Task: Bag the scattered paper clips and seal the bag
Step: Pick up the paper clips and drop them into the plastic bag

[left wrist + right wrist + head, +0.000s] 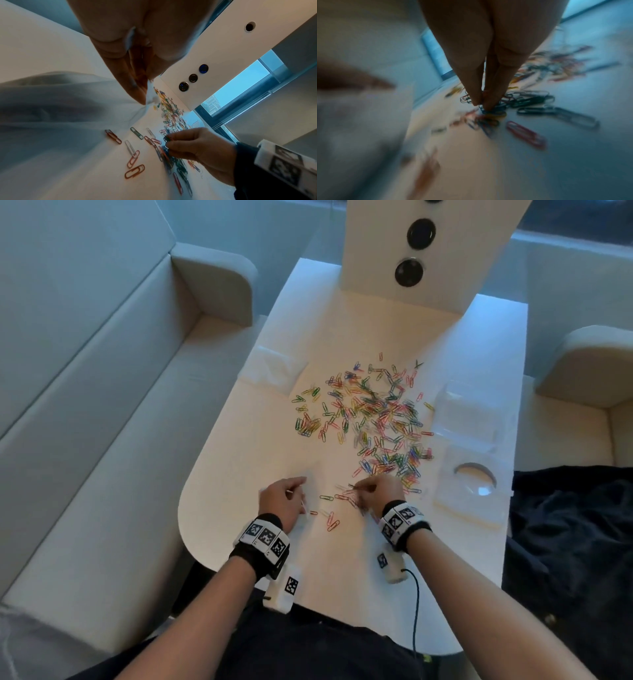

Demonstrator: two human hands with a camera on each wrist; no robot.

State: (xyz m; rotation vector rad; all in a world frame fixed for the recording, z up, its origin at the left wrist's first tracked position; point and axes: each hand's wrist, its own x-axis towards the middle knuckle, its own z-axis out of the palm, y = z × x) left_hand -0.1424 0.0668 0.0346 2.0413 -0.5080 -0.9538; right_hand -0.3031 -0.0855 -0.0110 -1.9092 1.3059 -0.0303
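Observation:
Many coloured paper clips (pixel 373 419) lie scattered over the middle of the white table (pixel 239 460). A few strays (pixel 330 520) lie between my hands near the front edge. My left hand (pixel 291 494) pinches the edge of a clear plastic bag (pixel 72 121) between thumb and fingertips (pixel 143 99); the bag drapes down to the table on the left. My right hand (pixel 359 489) pinches a few clips (pixel 167 139) at the near edge of the pile. In the blurred right wrist view my right hand (pixel 480 104) has its fingertips closed on a dark cluster of clips (pixel 489 112).
Clear plastic packaging (pixel 469 412) and a flat piece with a round cutout (pixel 474 481) lie at the table's right edge. A folded clear bag (pixel 274 369) sits at the left. A white upright panel with round buttons (pixel 414 251) stands at the back. Sofas flank the table; dark cloth (pixel 575 525) lies at the right.

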